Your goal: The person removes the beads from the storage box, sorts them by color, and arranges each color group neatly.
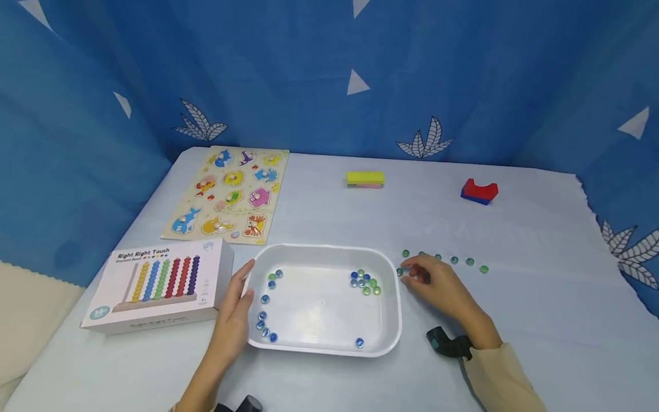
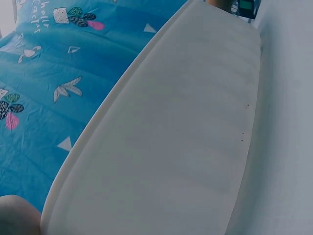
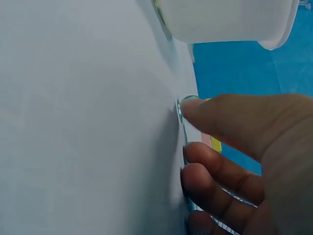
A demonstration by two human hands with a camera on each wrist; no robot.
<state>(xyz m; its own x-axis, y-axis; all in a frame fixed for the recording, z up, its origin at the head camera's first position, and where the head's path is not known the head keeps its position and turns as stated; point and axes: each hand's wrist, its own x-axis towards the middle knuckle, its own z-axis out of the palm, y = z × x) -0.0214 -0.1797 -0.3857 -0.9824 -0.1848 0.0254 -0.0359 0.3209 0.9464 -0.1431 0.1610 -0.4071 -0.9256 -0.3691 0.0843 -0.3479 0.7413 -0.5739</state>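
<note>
A white plastic tray (image 1: 321, 351) sits on the table, with blue and green glass marbles inside. My left hand (image 1: 234, 317) holds the tray's left side, thumb at the rim and index finger stretched along the outer edge. Just beyond the tray's right wall, my right hand (image 1: 437, 286) pinches a green marble (image 3: 190, 99) close over the table, thumb against it. The index fingertip is hidden behind the thumb in the right wrist view. Behind that hand runs a loose row of green marbles (image 1: 469, 261), one partly covered by the fingers.
Left of the tray stands a bead-toy box (image 1: 159, 286), with a sea-animal peg puzzle (image 1: 226, 194) behind it. Farther back lie a yellow block (image 1: 365, 178) over a pink one and a red block (image 1: 481, 190) on a blue one. A blue curtain (image 1: 309, 74) hangs behind the table.
</note>
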